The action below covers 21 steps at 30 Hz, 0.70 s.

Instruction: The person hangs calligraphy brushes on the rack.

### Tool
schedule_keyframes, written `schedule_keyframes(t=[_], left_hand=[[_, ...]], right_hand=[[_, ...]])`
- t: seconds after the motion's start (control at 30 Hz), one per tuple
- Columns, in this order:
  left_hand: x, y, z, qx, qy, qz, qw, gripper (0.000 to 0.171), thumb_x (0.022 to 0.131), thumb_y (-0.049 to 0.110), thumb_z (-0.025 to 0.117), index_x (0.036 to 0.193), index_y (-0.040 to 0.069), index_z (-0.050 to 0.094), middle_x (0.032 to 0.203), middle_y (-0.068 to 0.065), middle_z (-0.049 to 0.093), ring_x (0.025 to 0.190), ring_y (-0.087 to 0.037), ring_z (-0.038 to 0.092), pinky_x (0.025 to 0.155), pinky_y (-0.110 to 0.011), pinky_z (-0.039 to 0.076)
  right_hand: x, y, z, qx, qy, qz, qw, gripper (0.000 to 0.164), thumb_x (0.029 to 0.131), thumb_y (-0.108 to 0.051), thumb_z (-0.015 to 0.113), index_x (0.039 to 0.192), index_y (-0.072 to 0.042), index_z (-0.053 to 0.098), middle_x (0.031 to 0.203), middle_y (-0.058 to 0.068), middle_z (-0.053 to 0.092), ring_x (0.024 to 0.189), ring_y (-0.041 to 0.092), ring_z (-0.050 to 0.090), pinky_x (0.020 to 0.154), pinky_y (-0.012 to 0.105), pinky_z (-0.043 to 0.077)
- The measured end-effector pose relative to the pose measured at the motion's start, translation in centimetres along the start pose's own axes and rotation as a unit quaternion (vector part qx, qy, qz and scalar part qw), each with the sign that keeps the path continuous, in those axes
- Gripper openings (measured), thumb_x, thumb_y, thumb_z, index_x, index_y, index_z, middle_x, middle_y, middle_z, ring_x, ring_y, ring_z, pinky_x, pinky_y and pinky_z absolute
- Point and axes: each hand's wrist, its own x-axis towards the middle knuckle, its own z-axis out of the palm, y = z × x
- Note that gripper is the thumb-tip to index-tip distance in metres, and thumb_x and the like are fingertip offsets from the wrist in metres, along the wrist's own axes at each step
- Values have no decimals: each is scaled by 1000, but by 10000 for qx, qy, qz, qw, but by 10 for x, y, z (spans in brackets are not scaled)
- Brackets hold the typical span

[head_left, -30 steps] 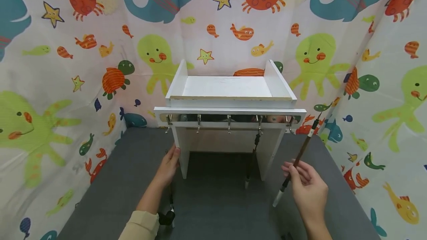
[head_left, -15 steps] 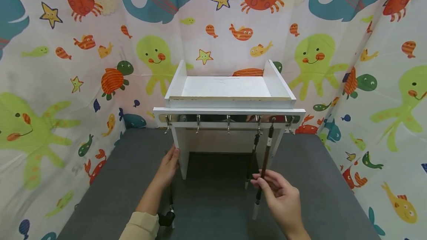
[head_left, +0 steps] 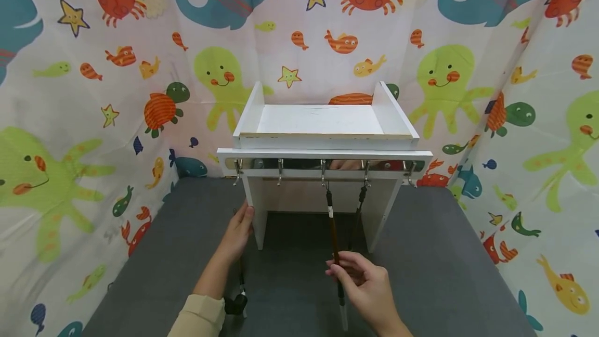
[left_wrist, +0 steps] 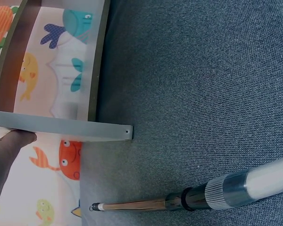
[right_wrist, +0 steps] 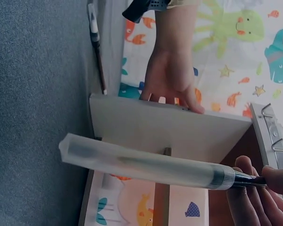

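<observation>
My right hand (head_left: 364,285) pinches a capped calligraphy brush (head_left: 333,230) near its lower end, between thumb and fingers. The brush stands almost upright, its hanging loop right at the tip of the middle hook (head_left: 323,175). Its cloudy plastic cap (right_wrist: 146,162) fills the right wrist view. With my left hand (head_left: 237,232) I grip the left side panel (left_wrist: 61,126) of a white hook rack (head_left: 323,144). A second brush (head_left: 358,212) hangs from the hook to the right, partly hidden behind my right hand.
Another capped brush (left_wrist: 137,205) lies on the grey cloth (head_left: 435,254) left of the rack, partly hidden by my left arm in the head view. An open white tray (head_left: 323,119) forms the rack's top. A sea-animal curtain (head_left: 290,25) surrounds the surface.
My right hand has carried the brush leftward from right of the rack, past the hanging brush, to the middle hook; the brush has become more upright. The left hand keeps its hold.
</observation>
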Motion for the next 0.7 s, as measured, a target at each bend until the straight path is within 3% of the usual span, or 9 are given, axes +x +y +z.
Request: schedule_keyframes(t=[0.23, 0.47, 0.7], left_hand=[[0, -1, 1, 9, -1, -27, 10000, 64, 110, 45, 31, 163, 14, 13, 168, -19, 13, 152, -43, 17, 113, -67, 27], [-1, 1, 2, 206, 98, -4, 9997, 63, 109, 50, 30, 164, 21, 15, 169, -14, 15, 151, -41, 20, 112, -67, 31], [-3, -2, 2, 207, 117, 74, 9997, 57, 111, 44, 31, 163, 26, 17, 168, -13, 19, 150, -41, 24, 110, -69, 33]], right_hand=[[0, 0, 4, -14, 10, 116, 9999, 22, 92, 3, 70, 111, -7, 70, 96, 13, 78, 77, 17, 76, 63, 31, 61], [4, 2, 7, -93, -18, 268, 9996, 20, 92, 0, 70, 111, -7, 70, 95, 12, 78, 77, 16, 76, 64, 30, 62], [13, 17, 15, -187, 59, 130, 9997, 19, 92, 0, 72, 110, -6, 70, 94, 12, 78, 76, 18, 76, 64, 27, 61]])
